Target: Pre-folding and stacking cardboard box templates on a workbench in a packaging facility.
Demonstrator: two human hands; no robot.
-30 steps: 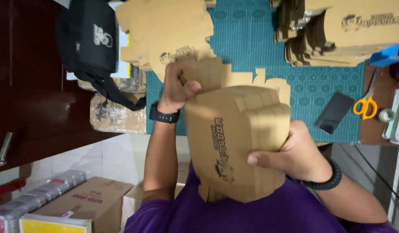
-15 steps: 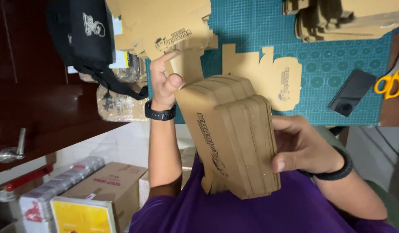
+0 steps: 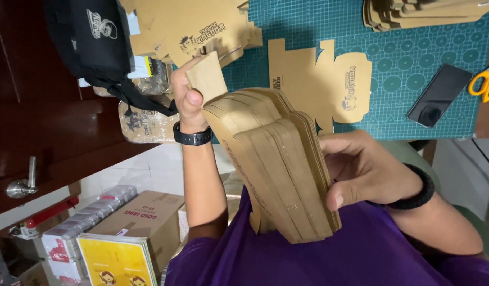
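A green mat (image 3: 414, 58) spans twelve to two o'clock, bearing a flat brown cutout (image 3: 318, 79) with a dark printed label. At centre, the right hand (image 3: 361, 169) grasps a thick stack (image 3: 276, 164) of brown cardboard blanks, while the left hand (image 3: 189, 98) pinches its top flap. A brown box (image 3: 144, 220) with a yellow sheet (image 3: 115, 259) sits at seven o'clock.

I noted a plain brown cardboard stack (image 3: 279, 164), a teal circle-patterned cutting mat (image 3: 414, 69), yellow-handled scissors (image 3: 485, 82), and a black bag (image 3: 93, 37).

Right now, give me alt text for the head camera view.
Two hands grip a thick stack of flat cardboard cutouts on edge: left hand pinching a flap, right hand clasping its side. Beyond, a green cutting mat holds a phone.
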